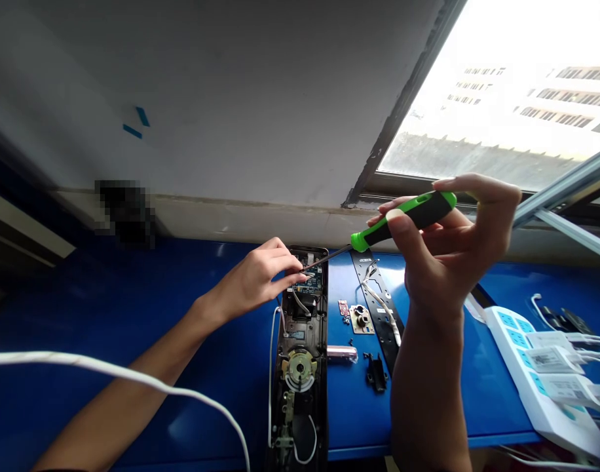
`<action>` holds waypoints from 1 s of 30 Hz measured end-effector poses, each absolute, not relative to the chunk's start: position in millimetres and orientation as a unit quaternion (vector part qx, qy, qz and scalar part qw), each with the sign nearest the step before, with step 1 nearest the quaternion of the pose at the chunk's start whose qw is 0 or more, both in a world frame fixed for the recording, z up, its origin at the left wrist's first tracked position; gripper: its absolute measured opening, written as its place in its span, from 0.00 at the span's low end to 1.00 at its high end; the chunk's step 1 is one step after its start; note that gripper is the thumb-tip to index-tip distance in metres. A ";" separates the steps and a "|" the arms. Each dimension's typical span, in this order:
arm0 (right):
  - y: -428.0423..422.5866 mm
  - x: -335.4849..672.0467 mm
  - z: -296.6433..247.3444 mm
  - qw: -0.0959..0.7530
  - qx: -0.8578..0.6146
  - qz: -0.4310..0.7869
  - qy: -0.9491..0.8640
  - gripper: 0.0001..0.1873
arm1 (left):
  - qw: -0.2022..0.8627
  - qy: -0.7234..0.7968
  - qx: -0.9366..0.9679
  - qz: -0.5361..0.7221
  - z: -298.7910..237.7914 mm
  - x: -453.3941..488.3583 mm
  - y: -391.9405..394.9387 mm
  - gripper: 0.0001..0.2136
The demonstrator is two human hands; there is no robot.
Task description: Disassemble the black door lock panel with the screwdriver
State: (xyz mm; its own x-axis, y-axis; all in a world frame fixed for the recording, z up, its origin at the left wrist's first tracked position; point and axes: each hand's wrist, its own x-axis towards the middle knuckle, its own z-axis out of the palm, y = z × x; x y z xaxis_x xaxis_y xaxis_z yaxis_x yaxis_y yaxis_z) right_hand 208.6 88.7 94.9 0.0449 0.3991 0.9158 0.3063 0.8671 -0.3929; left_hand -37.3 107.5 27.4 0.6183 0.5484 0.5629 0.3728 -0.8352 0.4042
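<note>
A screwdriver (412,217) with a green and black handle is gripped in my right hand (442,242), tilted, its shaft pointing down and left. Its tip reaches a small circuit board (314,280) at the far end of a long, opened black device housing (322,367). My left hand (273,272) rests at that end with thumb and fingers pinched together right by the tip. What they pinch is hidden or too small to name. Lower in the housing sit a round metal part (300,368) and thin white wires (270,393).
Right of the housing lie a long black plate (378,295) with a wire bundle, a metal square part (361,320), a red board (343,307), a pinkish cylinder (342,354) and a black bracket (376,373). A white power strip (516,380) stands right. A white cable (133,377) crosses my left forearm.
</note>
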 end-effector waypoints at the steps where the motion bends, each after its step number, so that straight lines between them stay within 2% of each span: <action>1: 88.4 208.1 94.9 0.672 -0.257 0.036 -0.693 0.24 | 0.121 0.256 0.895 0.344 28.1 -37.4 107.3 0.05; 15: 77.7 201.6 95.3 0.630 -0.228 0.074 -0.739 0.26 | 0.076 0.264 0.926 0.258 38.5 -44.5 100.2 0.07; 24: 64.4 191.3 96.9 0.573 -0.227 0.124 -0.778 0.29 | 0.098 0.269 0.932 0.221 40.1 -48.2 97.7 0.08; 30: 60.6 179.7 98.7 0.570 -0.195 0.128 -0.788 0.30 | 0.119 0.271 0.932 0.210 42.4 -51.6 97.2 0.07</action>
State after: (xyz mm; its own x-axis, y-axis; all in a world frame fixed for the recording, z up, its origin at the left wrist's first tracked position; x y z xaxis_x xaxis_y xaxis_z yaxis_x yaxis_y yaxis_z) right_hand 179.7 60.6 98.7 -0.2751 0.4523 0.8484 0.1610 0.8916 -0.4231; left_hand -51.6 97.2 42.4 0.7647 0.5555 0.3265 0.4554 -0.8244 0.3361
